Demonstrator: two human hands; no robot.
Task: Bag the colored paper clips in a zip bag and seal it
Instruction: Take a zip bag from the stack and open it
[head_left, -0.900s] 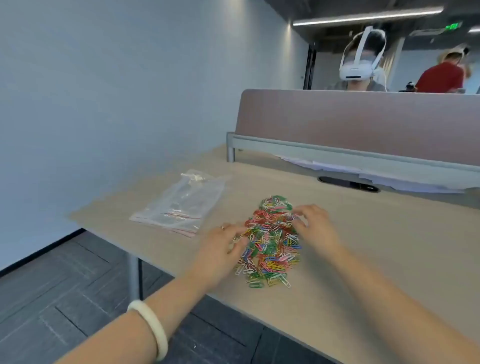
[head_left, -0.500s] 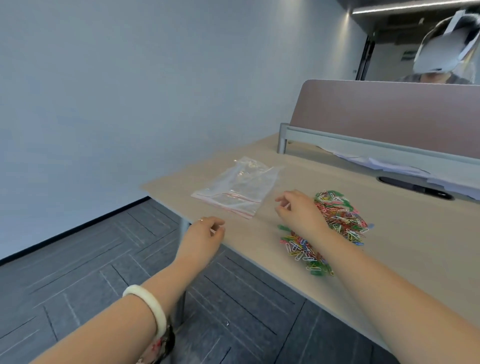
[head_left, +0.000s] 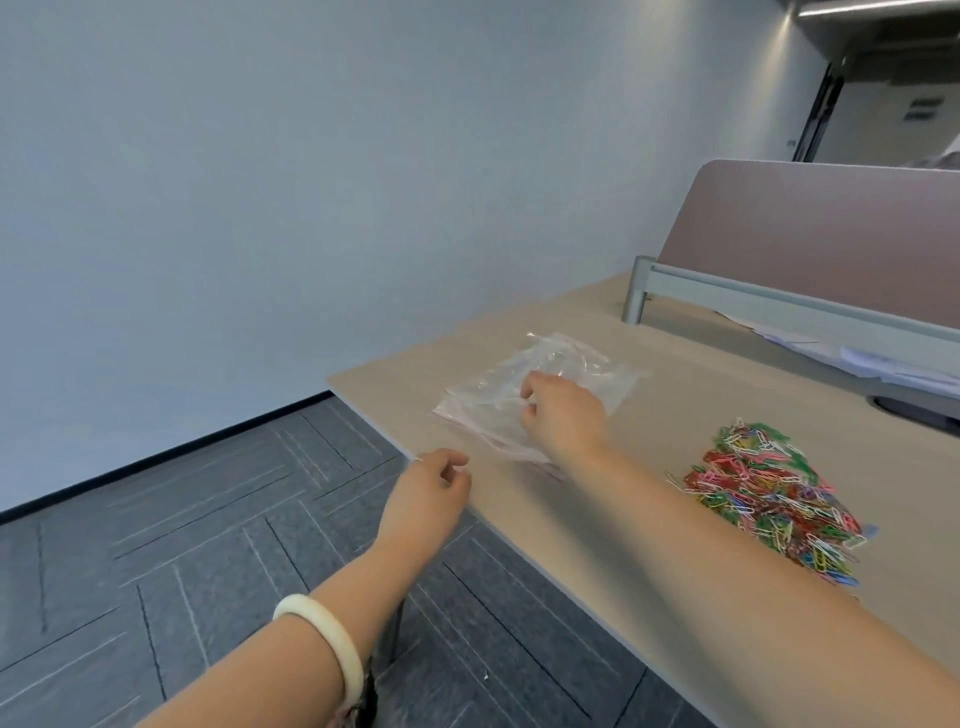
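A pile of colored paper clips lies on the beige table, at the right. Left of the pile, near the table's corner, clear zip bags with red seal strips lie flat. My right hand rests on top of the bags with its fingers curled down onto the plastic; whether it pinches the plastic I cannot tell. Just off the table's front edge hovers my left hand, loosely curled and holding nothing, a short way from the bags. A white bracelet sits on that wrist.
A pink divider panel on a grey rail closes the table's far side, with white papers under it and a dark cable opening nearby. The table's left edge drops to grey carpet. A plain wall stands at the left.
Both hands left the paper clip pile. My right hand moved left onto the zip bags, and my left hand pulled back to the table's front edge. The view swung left.
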